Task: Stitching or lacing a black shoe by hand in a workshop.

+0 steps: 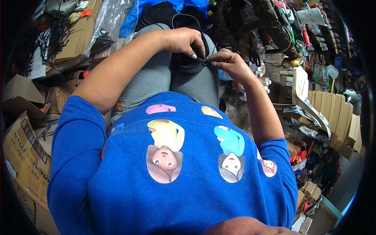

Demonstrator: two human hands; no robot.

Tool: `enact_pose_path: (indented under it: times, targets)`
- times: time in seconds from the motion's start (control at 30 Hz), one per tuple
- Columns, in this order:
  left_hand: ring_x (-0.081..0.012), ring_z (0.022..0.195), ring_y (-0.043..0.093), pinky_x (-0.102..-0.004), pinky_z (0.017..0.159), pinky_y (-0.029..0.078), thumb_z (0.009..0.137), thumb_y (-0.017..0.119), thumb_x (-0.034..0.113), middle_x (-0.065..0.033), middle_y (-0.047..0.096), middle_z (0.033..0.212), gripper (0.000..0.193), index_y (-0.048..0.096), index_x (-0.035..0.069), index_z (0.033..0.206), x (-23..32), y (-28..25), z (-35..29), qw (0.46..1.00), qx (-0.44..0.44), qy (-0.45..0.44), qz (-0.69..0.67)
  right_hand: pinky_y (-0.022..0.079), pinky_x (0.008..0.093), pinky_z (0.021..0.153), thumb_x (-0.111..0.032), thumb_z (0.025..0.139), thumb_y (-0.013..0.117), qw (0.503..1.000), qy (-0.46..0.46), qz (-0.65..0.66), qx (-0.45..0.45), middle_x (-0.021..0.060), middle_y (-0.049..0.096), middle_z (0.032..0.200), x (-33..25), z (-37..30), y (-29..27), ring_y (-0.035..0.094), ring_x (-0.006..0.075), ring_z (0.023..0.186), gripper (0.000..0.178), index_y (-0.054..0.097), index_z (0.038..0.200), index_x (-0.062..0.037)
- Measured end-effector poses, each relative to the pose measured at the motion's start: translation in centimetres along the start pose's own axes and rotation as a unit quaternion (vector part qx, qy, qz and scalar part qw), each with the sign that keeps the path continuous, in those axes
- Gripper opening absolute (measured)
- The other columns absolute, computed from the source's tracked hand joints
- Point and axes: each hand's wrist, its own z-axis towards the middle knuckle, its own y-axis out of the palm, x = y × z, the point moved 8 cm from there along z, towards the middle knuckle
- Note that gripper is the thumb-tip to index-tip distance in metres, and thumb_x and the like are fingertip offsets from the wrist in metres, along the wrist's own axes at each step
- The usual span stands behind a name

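Note:
On my lap, over the grey trousers (152, 78), lies a black, rounded, shoe-like piece (190, 67) with a ridged rim. My left hand (186, 42) bends over it from the left, fingers curled and closed on its edge. From the right, my right hand (229, 64) pinches a thin tool (206, 60) between thumb and fingers. Its small shiny tip meets the rim close to my left fingertips. The tool's exact kind is too small to make out. A thin dark cord (187, 15) loops above the piece, beyond my left hand.
Beyond my knees are black items (158, 15) on a blue plastic sheet (128, 23). Cardboard boxes (29, 152) stand at the left, below a tangle of black cords (51, 43). A pale curved chair part (307, 98) and stacked tan cardboard (331, 107) are at the right.

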Motion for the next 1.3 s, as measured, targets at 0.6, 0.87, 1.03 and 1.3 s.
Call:
enact_pose_path:
  times: [0.6, 0.87, 1.03, 1.3]
  targets:
    - [-0.0279, 0.087, 0.058, -0.0345, 0.078, 0.047, 0.073, 0.049, -0.013, -0.0144, 0.052, 0.098, 0.037, 0.064, 0.005, 0.102, 2.1, -2.5, -8.8, 0.945, 0.294, -0.06, 0.13, 0.046, 0.0339, 0.067, -0.001, 0.074, 0.067, 0.967, -0.083, -0.151, 0.188, 0.011, 0.051, 0.079, -2.8, -3.3, 2.1, 0.056, 0.0272, 0.076, 0.031, 0.07, 0.102, -0.0156]
    - [-0.0264, 0.084, 0.056, -0.0329, 0.076, 0.046, 0.08, 0.053, -0.007, -0.0136, 0.052, 0.095, 0.032, 0.064, 0.006, 0.107, 2.1, -1.1, -9.4, 0.944, 0.294, -0.08, 0.126, 0.043, 0.0266, 0.07, 0.001, 0.082, 0.058, 0.993, -0.04, -0.09, 0.061, 0.0038, 0.041, 0.081, -2.0, -1.9, 1.8, 0.05, 0.0148, 0.078, 0.031, 0.068, 0.109, -0.0094]
    - [-0.03, 0.086, 0.057, -0.0358, 0.079, 0.046, 0.08, 0.051, -0.007, -0.0152, 0.052, 0.095, 0.033, 0.064, 0.006, 0.107, 3.5, -0.6, -8.2, 0.921, 0.329, -0.031, 0.205, 0.043, 0.0386, 0.076, -0.001, 0.074, 0.06, 0.93, -0.113, -0.29, 0.197, 0.0101, 0.051, 0.076, -3.8, -4.0, 3.8, 0.056, 0.0281, 0.078, 0.039, 0.068, 0.109, -0.0171]
    - [-0.0248, 0.083, 0.057, -0.0369, 0.07, 0.043, 0.077, 0.064, 0.007, -0.0059, 0.055, 0.077, 0.016, 0.069, 0.01, 0.093, 3.4, 0.3, -9.1, 0.912, 0.304, -0.073, 0.265, 0.038, 0.0433, 0.08, -0.008, 0.074, 0.062, 0.889, -0.113, -0.38, 0.231, 0.0073, 0.051, 0.073, -3.9, -4.4, 4.6, 0.055, 0.0236, 0.077, 0.039, 0.067, 0.111, -0.0202]
